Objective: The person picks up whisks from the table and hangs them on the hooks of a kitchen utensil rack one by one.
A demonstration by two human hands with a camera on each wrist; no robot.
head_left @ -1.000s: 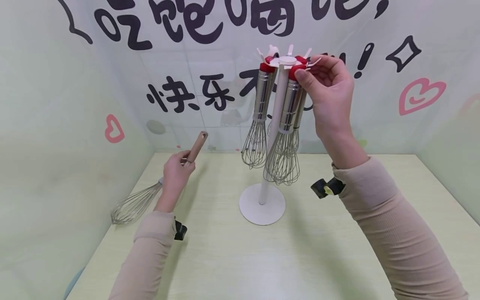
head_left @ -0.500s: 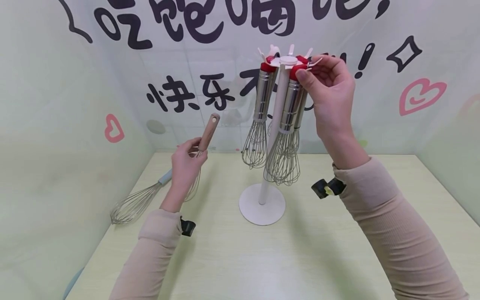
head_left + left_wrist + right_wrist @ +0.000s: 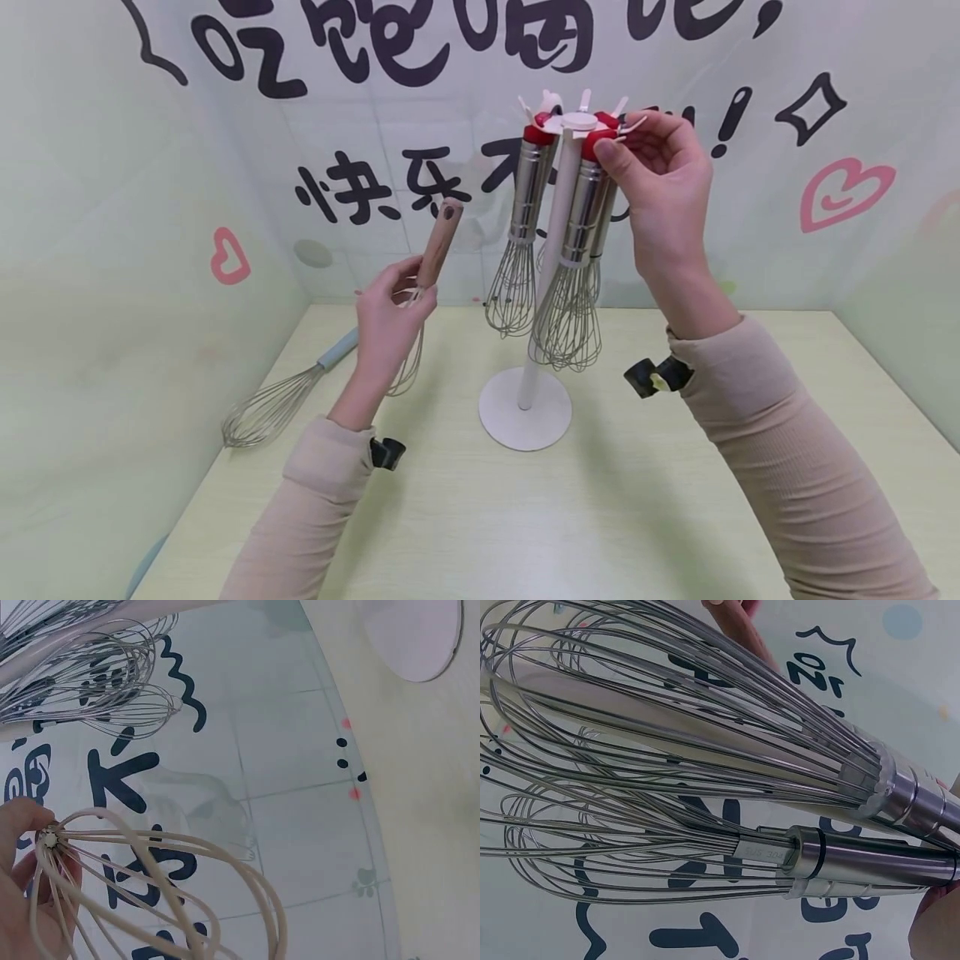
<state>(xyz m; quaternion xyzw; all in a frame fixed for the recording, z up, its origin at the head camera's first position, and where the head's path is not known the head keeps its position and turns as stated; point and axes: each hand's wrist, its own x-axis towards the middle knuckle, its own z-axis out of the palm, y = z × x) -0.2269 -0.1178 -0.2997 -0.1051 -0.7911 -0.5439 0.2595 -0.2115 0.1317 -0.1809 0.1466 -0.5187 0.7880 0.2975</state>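
My left hand holds a whisk with a wooden handle, its handle pointing up and its loops hanging below the fingers. In the left wrist view the cream-coloured loops of this whisk spread out from the hub beside the fingertips. A white stand carries several steel-handled whisks with red ends. At its top my right hand pinches the red end of the front steel whisk, thumb in front and fingers curled behind by a hook. The right wrist view shows steel whisks close up.
On the table, left of the stand, lies a whisk with a light-blue handle, partly behind my left hand. The stand's round base rests mid-table. A lettered wall sheet closes off the back, and side walls rise at left and right.
My left hand has risen and moved right toward the stand with the wooden-handled whisk, uncovering the blue handle of the lying whisk. The right hand stays at the stand's top.
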